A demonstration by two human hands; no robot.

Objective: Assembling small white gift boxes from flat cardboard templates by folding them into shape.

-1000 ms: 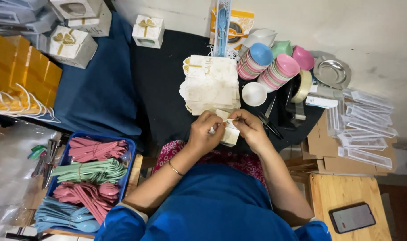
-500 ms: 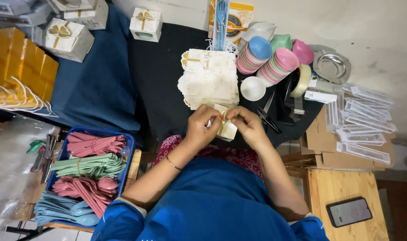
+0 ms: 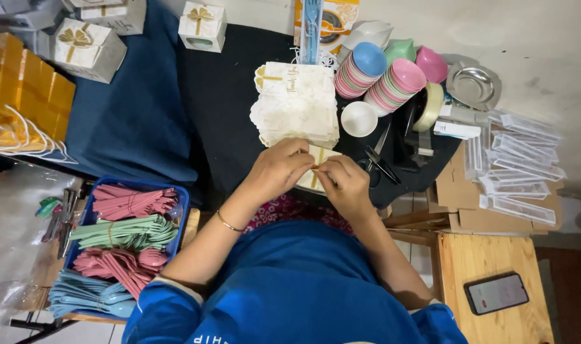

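Both hands meet in a pinch over a small cream card box (image 3: 316,173) with a gold ribbon print: the left hand (image 3: 279,169) closes its fingertips on the box's upper near edge, and the right hand (image 3: 345,183) closes thumb and forefinger on the same edge from the other side, the fingertips of the two hands touching or nearly so. The box lies partly hidden under the hands, on the black cloth (image 3: 220,121) at the person's lap edge. Just beyond the grip is a stack of flat cream box blanks (image 3: 297,105); beyond and to the right of it stand stacked pastel bowls (image 3: 383,76), a single white bowl (image 3: 359,118) and a roll of tape (image 3: 429,107). Black scissors (image 3: 381,167) lie just right of the right hand. Further right, clear plastic sleeves (image 3: 516,159) are spread on cardboard, and a phone (image 3: 496,293) rests on a wooden stool (image 3: 488,255), nearer the body than the grip. Well to the left and nearer the body, a blue tray (image 3: 182,197) holds bundled pink, green and blue plastic spoons (image 3: 121,245); assembled white gift boxes (image 3: 86,48) stand far beyond on the left. Judged from the pinch, the step in hand is folding or closing a flap of the box; the next move would call for steady opposed pressure so that the flap seats without creasing the card.
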